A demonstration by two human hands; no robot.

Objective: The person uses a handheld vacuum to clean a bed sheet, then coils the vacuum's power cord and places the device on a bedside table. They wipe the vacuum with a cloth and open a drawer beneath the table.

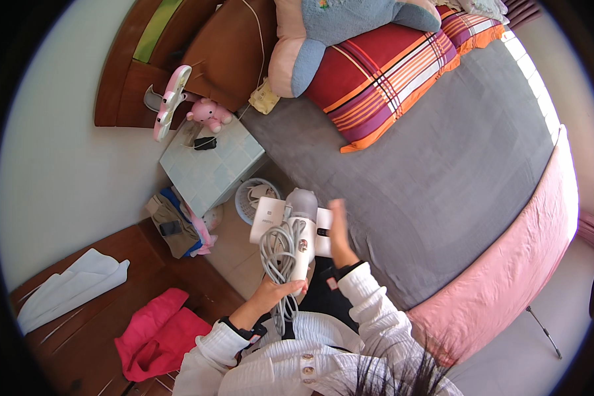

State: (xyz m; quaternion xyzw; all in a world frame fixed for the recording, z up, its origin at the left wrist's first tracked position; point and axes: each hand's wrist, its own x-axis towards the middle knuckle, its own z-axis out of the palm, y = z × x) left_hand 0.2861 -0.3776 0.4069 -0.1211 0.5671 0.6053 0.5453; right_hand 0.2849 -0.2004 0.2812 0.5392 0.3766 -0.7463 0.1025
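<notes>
A white handheld vacuum cleaner (pixel 301 252) is held up in front of my body. It has a grey see-through dust cup (pixel 302 202) and a wide, flat white head (pixel 267 218). My left hand (pixel 277 293) grips the lower end of its handle, thumb across the front. Loops of coiled grey power cord (pixel 277 252) hang along the handle's left side, by the same hand. Slightly blurred, my right hand (pixel 341 232) is stretched out flat at the head's right edge, fingers pointing away from me. Whether it touches the head is unclear.
A bed with a grey sheet (pixel 425 173), plaid pillow (pixel 381 84) and pink quilt (pixel 500 277) lies to the right. At left are a tiled bedside table (pixel 213 168), a wastebasket (pixel 250 213), folded clothes (pixel 173 222) and a wooden bench (pixel 89 346) with a red garment (pixel 163 336).
</notes>
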